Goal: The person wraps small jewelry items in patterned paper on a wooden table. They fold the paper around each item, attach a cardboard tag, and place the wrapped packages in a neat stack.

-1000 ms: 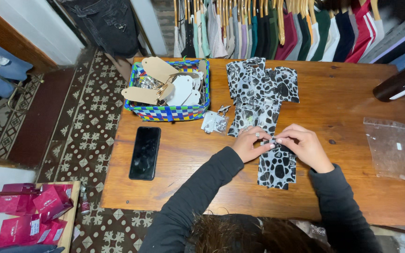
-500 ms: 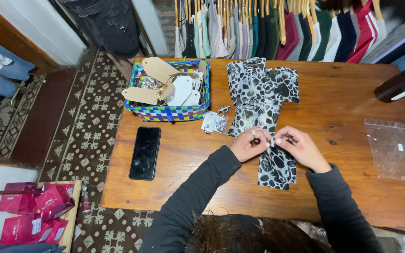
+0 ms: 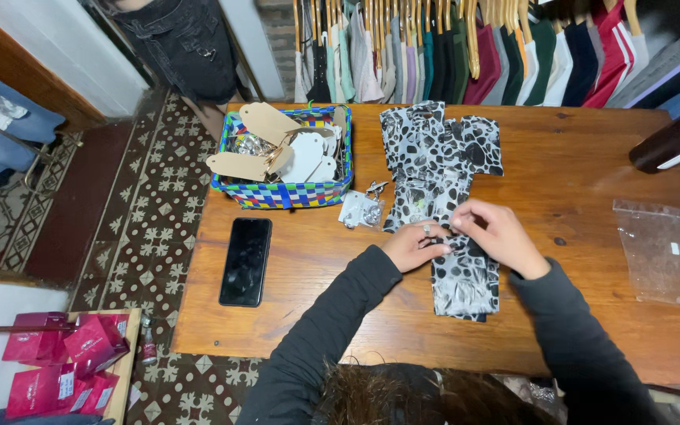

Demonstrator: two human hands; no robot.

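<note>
— Hands? 
— Left hand and right hand both pinch the black-and-white patterned garment.
— Where's that?
— Flat on the desk, beside the checked basket.

head camera, looking steeply down (close overhead) on wooden table

Garment laid out mid-table, both hands meeting on top of it. Basket sits to its left, little packet between them. Phone in front of the basket, plastic bag far right.
</note>
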